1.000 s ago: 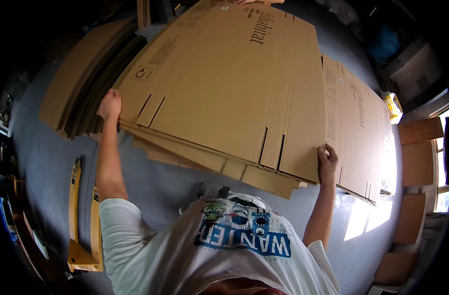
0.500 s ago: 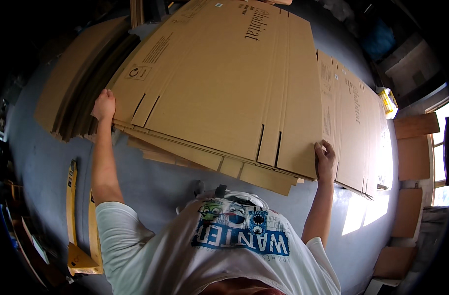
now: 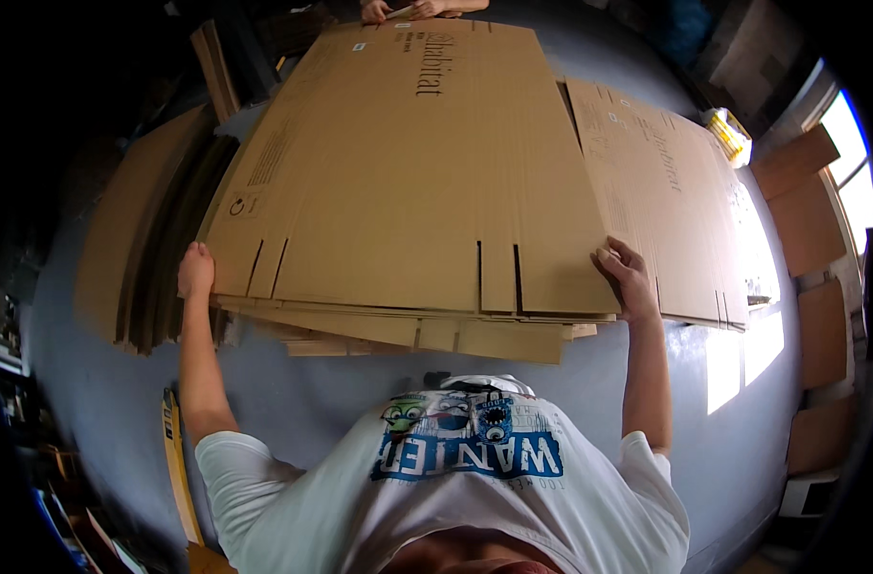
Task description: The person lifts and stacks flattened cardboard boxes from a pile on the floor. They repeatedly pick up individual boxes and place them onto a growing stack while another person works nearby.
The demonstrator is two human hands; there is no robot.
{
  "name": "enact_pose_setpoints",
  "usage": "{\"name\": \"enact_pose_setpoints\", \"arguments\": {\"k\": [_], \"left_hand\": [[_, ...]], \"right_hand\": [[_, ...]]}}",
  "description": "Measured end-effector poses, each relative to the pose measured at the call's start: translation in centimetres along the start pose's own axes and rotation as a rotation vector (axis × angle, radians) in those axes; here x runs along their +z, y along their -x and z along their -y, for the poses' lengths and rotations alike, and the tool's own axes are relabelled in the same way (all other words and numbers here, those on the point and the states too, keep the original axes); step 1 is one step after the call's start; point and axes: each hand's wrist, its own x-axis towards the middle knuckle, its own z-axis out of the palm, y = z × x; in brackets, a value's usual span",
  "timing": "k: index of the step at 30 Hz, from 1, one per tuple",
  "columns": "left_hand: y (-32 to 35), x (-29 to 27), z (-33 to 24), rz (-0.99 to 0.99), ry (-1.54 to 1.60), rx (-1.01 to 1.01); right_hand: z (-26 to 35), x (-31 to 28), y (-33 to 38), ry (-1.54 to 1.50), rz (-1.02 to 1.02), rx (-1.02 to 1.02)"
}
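A large flattened cardboard box [image 3: 388, 182], brown with dark print and slots along its near edge, lies on top of a stack of similar sheets in front of me. My left hand [image 3: 196, 270] is closed on its left edge near the front corner. At the opposite side, my right hand [image 3: 628, 277] grips the right edge, fingers bent over it and the wrist below. Beneath the near edge, several lower sheets [image 3: 513, 340] stick out unevenly. A co-worker's hands [image 3: 398, 10] are at the far edge of the box.
To the right lies another pile of flattened boxes [image 3: 661, 206]. Dark-edged cardboard sheets [image 3: 144, 230] stand packed at the left. A yellow bar-shaped thing [image 3: 180, 469] is on the grey floor [image 3: 293, 407]. Brown panels [image 3: 824, 335] lean by the bright window [image 3: 850, 158].
My view has shifted, and the co-worker's hands now show more fully at the far edge. The box lies straighter before me. Both my hands stay at its side edges.
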Motion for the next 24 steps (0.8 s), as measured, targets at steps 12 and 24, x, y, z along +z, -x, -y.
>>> {"name": "enact_pose_setpoints", "arguments": {"k": [12,24], "left_hand": [[5.1,-4.5,-15.3,0.807,1.095,0.139],[35.5,9.6,-70.0,0.666,1.188,0.173]], "right_hand": [[13.1,-22.5,1.8,-0.116,-0.089,-0.312],[-2.7,-24.2,-3.4,-0.571,-0.289,-0.115]]}}
